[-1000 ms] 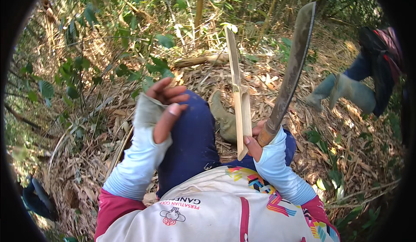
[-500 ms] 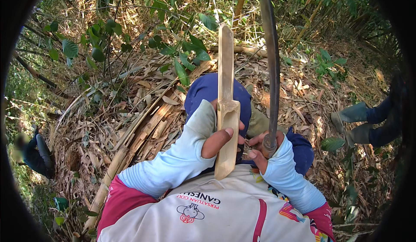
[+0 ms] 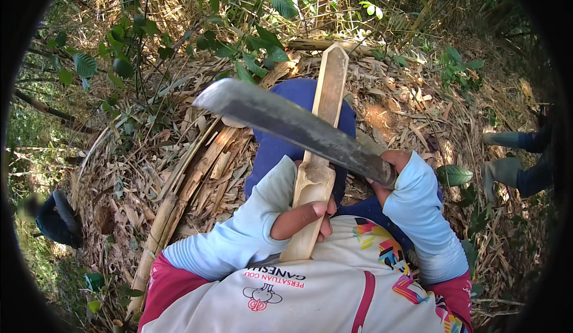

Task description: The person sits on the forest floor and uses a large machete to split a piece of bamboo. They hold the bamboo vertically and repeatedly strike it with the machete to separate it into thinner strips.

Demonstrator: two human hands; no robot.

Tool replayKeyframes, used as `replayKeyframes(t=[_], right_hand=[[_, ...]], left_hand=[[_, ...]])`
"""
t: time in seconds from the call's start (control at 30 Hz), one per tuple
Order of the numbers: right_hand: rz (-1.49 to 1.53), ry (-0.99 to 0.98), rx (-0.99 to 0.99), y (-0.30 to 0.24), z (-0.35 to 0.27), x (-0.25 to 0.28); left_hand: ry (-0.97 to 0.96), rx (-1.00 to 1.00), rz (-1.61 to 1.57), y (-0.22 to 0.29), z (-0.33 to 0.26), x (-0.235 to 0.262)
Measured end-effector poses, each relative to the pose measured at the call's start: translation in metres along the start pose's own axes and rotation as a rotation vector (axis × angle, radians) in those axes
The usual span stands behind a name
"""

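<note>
My left hand (image 3: 304, 216) is closed around the lower part of a split bamboo piece (image 3: 329, 97), thumb across its hollow side. The piece points away from me with its lower end against my shirt; a node crosses it above my thumb, and its far end is cut to a blunt point. My right hand (image 3: 389, 169) grips a machete (image 3: 292, 125) by the handle, which the fingers mostly hide. The blade slants up and left, passing over the bamboo near its node; whether they touch I cannot tell. Pale blue sleeves cover both hands up to the fingers.
Dry leaves (image 3: 128, 184) cover the ground. A split bamboo pole (image 3: 158, 228) lies at my left. Green leafy stems (image 3: 143, 40) stand ahead. A person's boots (image 3: 500, 175) show at the right edge, and another person (image 3: 58, 218) is at the far left.
The machete has swung from upright, right of the bamboo, to slanting left across it. The bamboo has tilted, its far end shifting right and its lower end slightly left and toward me.
</note>
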State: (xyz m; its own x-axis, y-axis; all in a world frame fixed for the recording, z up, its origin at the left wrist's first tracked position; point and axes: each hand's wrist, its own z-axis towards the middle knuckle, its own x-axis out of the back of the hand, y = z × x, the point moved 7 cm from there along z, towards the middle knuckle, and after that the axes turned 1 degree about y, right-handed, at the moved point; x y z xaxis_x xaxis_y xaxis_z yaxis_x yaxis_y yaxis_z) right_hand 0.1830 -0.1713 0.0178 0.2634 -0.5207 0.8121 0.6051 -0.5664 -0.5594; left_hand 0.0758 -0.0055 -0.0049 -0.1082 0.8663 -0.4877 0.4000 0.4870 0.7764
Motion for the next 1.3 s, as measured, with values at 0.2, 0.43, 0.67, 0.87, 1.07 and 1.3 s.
replayKeyframes(t=[0.2, 0.43, 0.67, 0.87, 1.07, 1.3], right_hand=[[-0.248, -0.145, 0.151, -0.023, 0.025, -0.007], [-0.389, -0.327, 0.246, -0.043, 0.049, -0.014], [-0.374, -0.406, 0.236, -0.049, 0.058, -0.023], [-0.421, -0.485, 0.174, -0.048, 0.065, -0.03], [-0.448, -0.426, 0.206, -0.04, 0.061, -0.035], [-0.506, -0.484, 0.016, -0.032, 0.064, -0.041]], left_hand=[[-0.054, 0.049, 0.037, -0.001, -0.004, 0.0], [-0.042, 0.044, 0.071, -0.011, -0.004, 0.012], [0.007, 0.11, -0.04, -0.012, -0.014, 0.014], [-0.008, 0.1, -0.036, -0.013, -0.014, 0.019], [-0.032, 0.085, -0.013, -0.013, -0.009, 0.019], [-0.049, 0.046, -0.034, -0.012, -0.008, 0.018]])
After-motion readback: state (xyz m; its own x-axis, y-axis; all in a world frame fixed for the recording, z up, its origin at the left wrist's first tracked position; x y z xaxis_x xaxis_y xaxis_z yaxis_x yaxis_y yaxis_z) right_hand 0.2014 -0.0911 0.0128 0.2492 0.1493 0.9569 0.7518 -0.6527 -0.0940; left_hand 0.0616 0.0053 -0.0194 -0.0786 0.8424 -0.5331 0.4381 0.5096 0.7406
